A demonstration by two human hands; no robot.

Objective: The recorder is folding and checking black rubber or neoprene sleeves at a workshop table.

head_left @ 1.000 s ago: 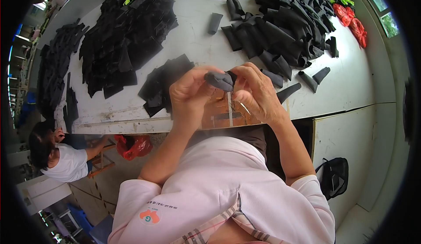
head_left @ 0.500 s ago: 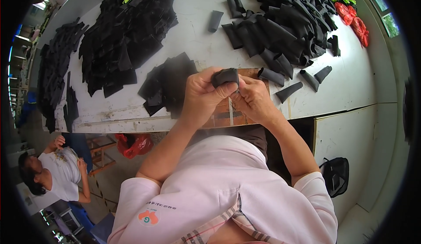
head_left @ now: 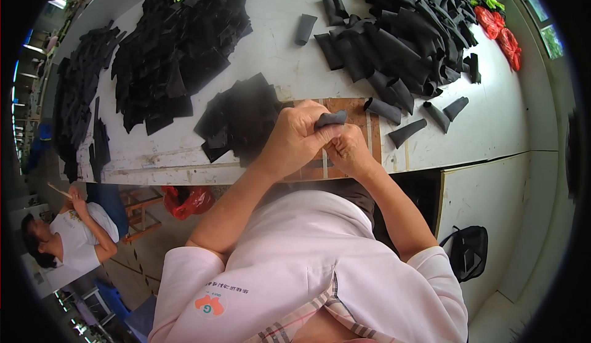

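Note:
Above the table's front edge, my two hands meet over a brown board (head_left: 354,107). A small dark grey fabric piece (head_left: 331,119) pokes out between them, curled at its top. My left hand (head_left: 300,132) is closed around it, thumb pressed along the near side. From the other side my right hand (head_left: 349,150) pinches its lower part; the fingertips are partly hidden. Just left of my left hand lies a flat stack of dark fabric pieces (head_left: 237,118). Right of my right hand lie loose rolled fabric tubes, the nearest one (head_left: 383,110) at the board's edge.
A large heap of flat dark pieces (head_left: 175,53) covers the back left, with another pile (head_left: 80,90) beyond it. Rolled tubes are heaped (head_left: 400,41) at the back right, near red plastic bags (head_left: 502,35). A co-worker (head_left: 80,232) is at lower left; a black bag (head_left: 469,250) is at lower right.
The fabric piece has sunk deeper between my hands, and less of it shows. My left hand has turned over it and my right has shifted slightly down. The co-worker now raises a thin light-coloured object.

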